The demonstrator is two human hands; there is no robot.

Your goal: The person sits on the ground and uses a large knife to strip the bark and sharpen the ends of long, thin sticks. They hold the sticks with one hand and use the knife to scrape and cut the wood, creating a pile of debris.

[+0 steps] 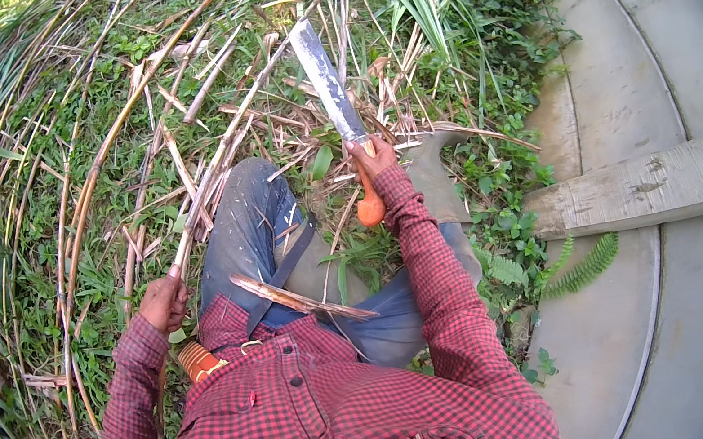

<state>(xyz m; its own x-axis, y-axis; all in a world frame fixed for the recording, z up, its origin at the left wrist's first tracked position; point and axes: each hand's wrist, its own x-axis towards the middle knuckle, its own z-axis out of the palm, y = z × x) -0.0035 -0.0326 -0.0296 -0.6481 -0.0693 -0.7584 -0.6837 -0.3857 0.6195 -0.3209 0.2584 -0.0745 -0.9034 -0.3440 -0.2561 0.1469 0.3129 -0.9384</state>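
Note:
My left hand [166,303] is closed around the lower end of a long pale stalk [219,156], which slants up and to the right across the grass. In my right hand [374,160] is a machete [324,78], gripped by its orange handle. The broad, worn blade points away from me, and its tip is close to the far part of the stalk; whether they touch I cannot tell. A split strip of stalk [299,296] lies across my lap. Small chips are scattered over my trouser leg [236,223].
Split stalk pieces [264,119] litter the grass ahead of my legs. Long bent canes [88,191] run along the left. On the right are grey slabs [596,92] crossed by a thick beam [647,186], with ferns [590,265] beside it. An orange sheath [198,360] sits at my left hip.

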